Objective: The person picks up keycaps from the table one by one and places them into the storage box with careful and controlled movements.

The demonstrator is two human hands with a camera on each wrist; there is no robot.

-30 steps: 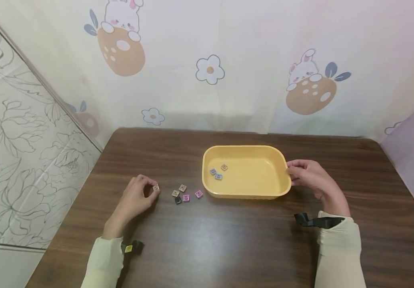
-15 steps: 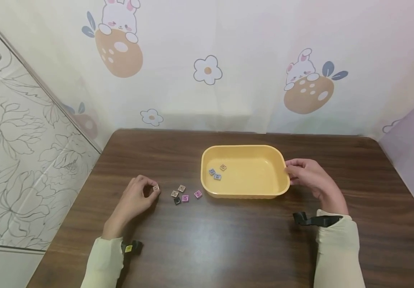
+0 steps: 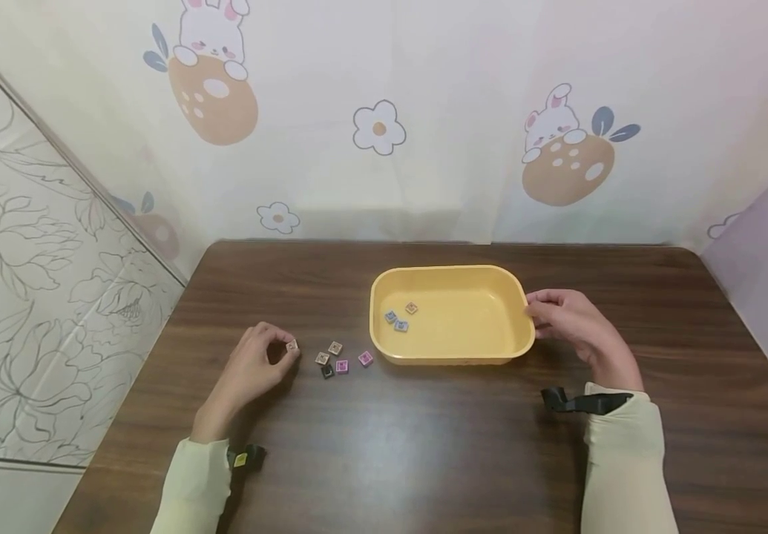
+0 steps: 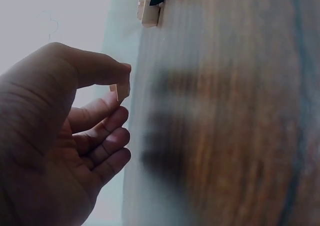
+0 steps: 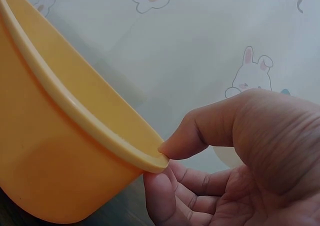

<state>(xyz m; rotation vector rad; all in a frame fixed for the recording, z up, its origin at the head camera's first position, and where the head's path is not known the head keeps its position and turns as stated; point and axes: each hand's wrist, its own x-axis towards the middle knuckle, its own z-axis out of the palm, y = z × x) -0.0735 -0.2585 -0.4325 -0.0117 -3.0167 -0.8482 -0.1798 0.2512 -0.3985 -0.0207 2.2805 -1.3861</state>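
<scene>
In the head view my left hand (image 3: 251, 365) pinches a small beige square block (image 3: 292, 345) between thumb and forefinger, left of a loose group. In the left wrist view the block (image 4: 121, 90) shows edge-on at the fingertips, the other fingers loosely curled below. The group has two beige blocks (image 3: 322, 358), a black block (image 3: 327, 371) and two pink blocks (image 3: 365, 359). My right hand (image 3: 573, 326) grips the right end of a yellow plastic tub (image 3: 453, 361); in the right wrist view the thumb lies over the rim (image 5: 125, 148), fingers beneath it.
Inside the tub, near its left end, lie two blue-grey blocks (image 3: 401, 325) and an orange-beige block (image 3: 412, 308). The brown wood-grain table (image 3: 384, 445) ends at a patterned cloth wall (image 3: 444, 170) behind. Another patterned panel (image 3: 43, 297) stands at the left.
The head view has shifted slightly, so tub and loose blocks appear a little further left. Both hands keep the same hold, on the beige block and the tub rim.
</scene>
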